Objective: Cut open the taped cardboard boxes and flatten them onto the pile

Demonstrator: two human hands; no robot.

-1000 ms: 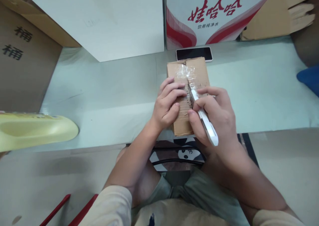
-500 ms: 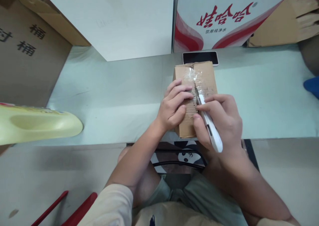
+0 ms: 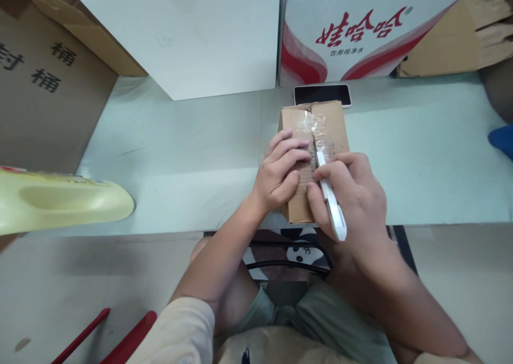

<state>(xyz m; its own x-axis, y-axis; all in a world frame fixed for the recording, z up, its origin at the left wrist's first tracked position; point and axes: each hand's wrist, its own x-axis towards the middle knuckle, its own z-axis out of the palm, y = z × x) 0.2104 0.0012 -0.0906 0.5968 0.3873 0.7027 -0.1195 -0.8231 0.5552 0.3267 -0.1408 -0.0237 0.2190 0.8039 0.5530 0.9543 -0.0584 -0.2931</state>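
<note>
A small brown cardboard box (image 3: 332, 123) sits near the table's front edge, clear tape over the seam on its top. My left hand (image 3: 278, 174) lies on the left part of the box top, fingers spread and holding nothing. In my right hand (image 3: 352, 193) is a white utility knife (image 3: 332, 203), gripped between thumb and fingers. Its front end rests at the seam, right of my left fingertips; no bare blade can be made out there.
A phone (image 3: 323, 94) lies just behind the box. Farther back stand a white box (image 3: 200, 38) and a white box with red lettering (image 3: 360, 32). A yellow bottle (image 3: 68, 201) lies at left by a large carton (image 3: 44, 97). Something blue (image 3: 502, 139) is at right.
The knife has tilted more upright and its rear end has shifted left, with my right hand slightly left too. The blade that showed at the seam is now out of sight. My left hand stays put.
</note>
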